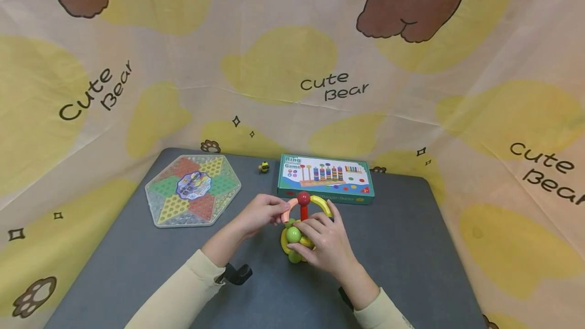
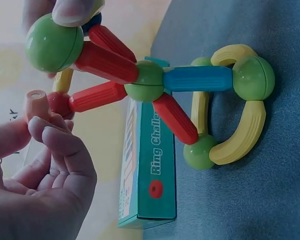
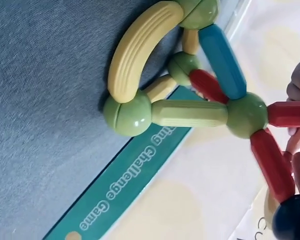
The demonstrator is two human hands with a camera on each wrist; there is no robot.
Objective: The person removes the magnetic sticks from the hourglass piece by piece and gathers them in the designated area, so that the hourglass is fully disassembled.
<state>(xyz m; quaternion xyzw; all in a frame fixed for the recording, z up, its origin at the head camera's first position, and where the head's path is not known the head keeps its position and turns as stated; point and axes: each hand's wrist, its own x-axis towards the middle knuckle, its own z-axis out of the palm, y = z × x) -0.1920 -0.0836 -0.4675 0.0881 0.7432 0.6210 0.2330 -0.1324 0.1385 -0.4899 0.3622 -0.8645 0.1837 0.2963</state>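
Note:
A ball-and-rod building toy [image 2: 145, 82] stands upright on the table, with curved yellow rods [image 2: 242, 135] at its base and straight red and blue rods above. My left hand [image 1: 262, 213] pinches a curved pink rod [image 2: 36, 105] between thumb and fingertips. In the left wrist view that rod meets a red ball [image 2: 60, 103] on the toy's upper part. My right hand [image 1: 326, 242] holds the toy from the right, its thumb and a finger at a green ball [image 2: 54, 42]. A dark blue ball [image 3: 292, 218] shows in the right wrist view.
Behind the toy lies a teal Ring Challenge Game box [image 1: 325, 179]. A hexagonal star-patterned game board [image 1: 193, 190] lies at the back left. Between them sits a small yellow-and-black figure [image 1: 263, 167]. A printed cloth [image 1: 274, 65] hangs behind the grey table [image 1: 402, 248].

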